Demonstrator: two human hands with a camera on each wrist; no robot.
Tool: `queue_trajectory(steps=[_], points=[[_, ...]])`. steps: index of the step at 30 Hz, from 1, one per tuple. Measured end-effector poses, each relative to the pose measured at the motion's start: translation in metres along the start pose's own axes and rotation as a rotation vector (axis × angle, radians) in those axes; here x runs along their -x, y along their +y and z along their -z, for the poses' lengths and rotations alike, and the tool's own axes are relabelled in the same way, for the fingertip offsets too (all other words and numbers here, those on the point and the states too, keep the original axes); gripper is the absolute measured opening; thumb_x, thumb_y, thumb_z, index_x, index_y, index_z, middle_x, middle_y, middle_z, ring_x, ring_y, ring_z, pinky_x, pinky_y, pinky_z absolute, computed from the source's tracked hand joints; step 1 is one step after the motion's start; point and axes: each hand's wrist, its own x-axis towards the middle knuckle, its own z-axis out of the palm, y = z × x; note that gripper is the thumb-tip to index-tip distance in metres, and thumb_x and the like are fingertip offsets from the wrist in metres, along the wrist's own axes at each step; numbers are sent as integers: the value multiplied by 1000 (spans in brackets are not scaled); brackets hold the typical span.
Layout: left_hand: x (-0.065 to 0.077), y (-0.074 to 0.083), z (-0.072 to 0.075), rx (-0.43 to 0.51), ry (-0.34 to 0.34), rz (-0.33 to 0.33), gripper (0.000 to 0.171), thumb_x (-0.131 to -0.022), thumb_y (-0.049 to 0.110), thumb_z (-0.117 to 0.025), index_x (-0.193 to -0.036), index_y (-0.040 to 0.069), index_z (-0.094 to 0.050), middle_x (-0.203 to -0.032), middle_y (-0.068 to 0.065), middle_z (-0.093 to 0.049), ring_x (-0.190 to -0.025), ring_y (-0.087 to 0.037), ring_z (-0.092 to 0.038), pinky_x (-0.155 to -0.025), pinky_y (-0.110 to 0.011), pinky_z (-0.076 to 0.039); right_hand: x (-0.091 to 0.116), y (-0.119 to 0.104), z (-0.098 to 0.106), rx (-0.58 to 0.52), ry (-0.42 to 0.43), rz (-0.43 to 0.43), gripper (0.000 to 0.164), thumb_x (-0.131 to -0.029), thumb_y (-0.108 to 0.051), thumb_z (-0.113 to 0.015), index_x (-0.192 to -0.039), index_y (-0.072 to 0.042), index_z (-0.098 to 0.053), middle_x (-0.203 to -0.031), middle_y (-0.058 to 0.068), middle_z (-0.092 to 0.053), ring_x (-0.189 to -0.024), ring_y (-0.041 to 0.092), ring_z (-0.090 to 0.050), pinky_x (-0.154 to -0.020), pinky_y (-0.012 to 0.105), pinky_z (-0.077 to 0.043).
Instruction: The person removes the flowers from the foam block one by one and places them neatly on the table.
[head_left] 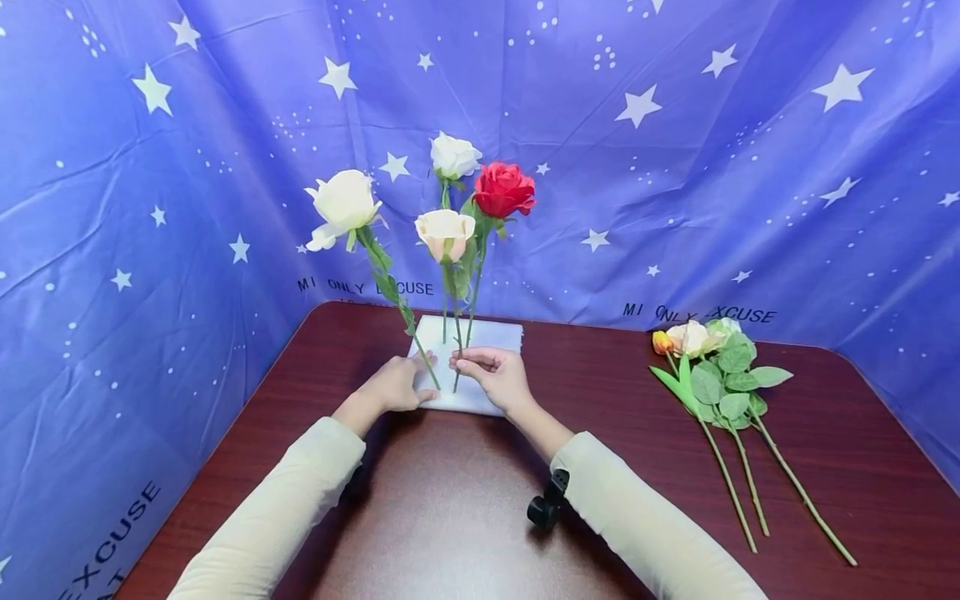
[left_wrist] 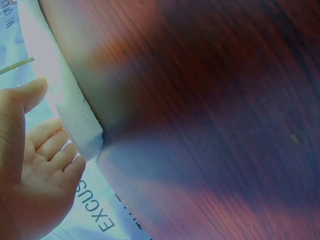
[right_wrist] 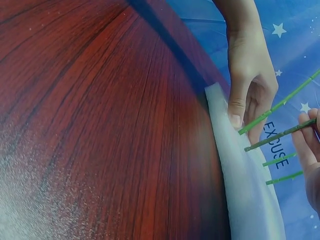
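A white foam board (head_left: 480,403) lies on the table with several artificial roses standing in it. My right hand (head_left: 501,379) pinches the stem of the pale pink rose (head_left: 445,233) low down, just above the foam, thumb against fingertips. At the board's left side my left hand (head_left: 392,383) rests with its thumb (left_wrist: 36,92) on the foam and its fingers loosely bent along the edge. Beside that thumb rises a large white rose (head_left: 345,202), its stem leaning left. Behind the pink one stand a red rose (head_left: 505,190) and a smaller white rose (head_left: 454,156).
On the right of the dark wooden table (head_left: 600,392) lie several loose flowers, among them an orange tulip (head_left: 662,342) and a cream rose (head_left: 690,339) with green leaves. A blue star-patterned curtain (head_left: 570,100) hangs behind the table and along its left.
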Motion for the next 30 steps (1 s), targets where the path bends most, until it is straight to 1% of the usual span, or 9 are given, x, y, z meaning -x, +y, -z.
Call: queue_trajectory(steps=[4,9,12,16,22,25,28,30], points=[[-1,0,1,4,3,2,66,-85,35,-71,-138,3,-51,-138,-18,-55,-118,-37,-60,-103,-44,-47,-1,2,1,-20,-1,7,22,-85,7,-65,-104,18,-65,-105,36,-64,-75,-4,-69,-80,25,-58],[1,1,1,13,0,9,66,-84,35,-72,-138,3,-51,-133,-20,-59,-113,-36,-62,-100,-45,-49,1,3,2,-52,5,19,22,-84,10,-64,-103,21,-63,-104,39,-63,-76,-4,-69,-80,23,-58],[1,0,0,13,2,7,65,-84,35,-71,-138,3,-52,-133,-20,-60,-111,-35,-63,-99,-44,-49,2,4,3,-53,7,37,23,-83,11,-64,-102,23,-62,-103,40,-62,-76,-3,-70,-79,22,-58],[1,0,-1,8,9,2,65,-84,34,-72,-137,3,-52,-133,-19,-59,-111,-35,-63,-99,-44,-50,3,5,3,-32,10,58,23,-82,10,-66,-102,22,-63,-101,39,-63,-77,-4,-70,-79,22,-58],[1,2,0,-3,11,-10,64,-84,33,-72,-136,2,-53,-137,-18,-57,-114,-36,-62,-100,-44,-49,2,3,4,-36,24,69,22,-83,8,-65,-102,20,-65,-100,38,-64,-77,-4,-69,-80,23,-58],[0,4,0,-10,10,-19,64,-84,34,-72,-136,2,-53,-137,-18,-56,-113,-36,-62,-100,-44,-49,1,-4,5,-42,34,99,22,-84,8,-65,-102,19,-65,-99,39,-65,-77,-3,-70,-80,24,-58],[0,3,0,-2,13,-10,64,-83,34,-73,-136,3,-53,-136,-18,-57,-111,-37,-63,-99,-45,-49,-1,-17,6,-45,17,161,22,-84,8,-65,-102,20,-65,-98,40,-65,-78,-3,-70,-80,25,-58],[0,2,-1,-2,16,-5,64,-83,33,-73,-136,3,-53,-134,-19,-59,-108,-36,-64,-97,-45,-50,-1,-27,7,-14,0,203,21,-84,8,-65,-101,20,-65,-97,39,-65,-79,-4,-69,-79,24,-58]])
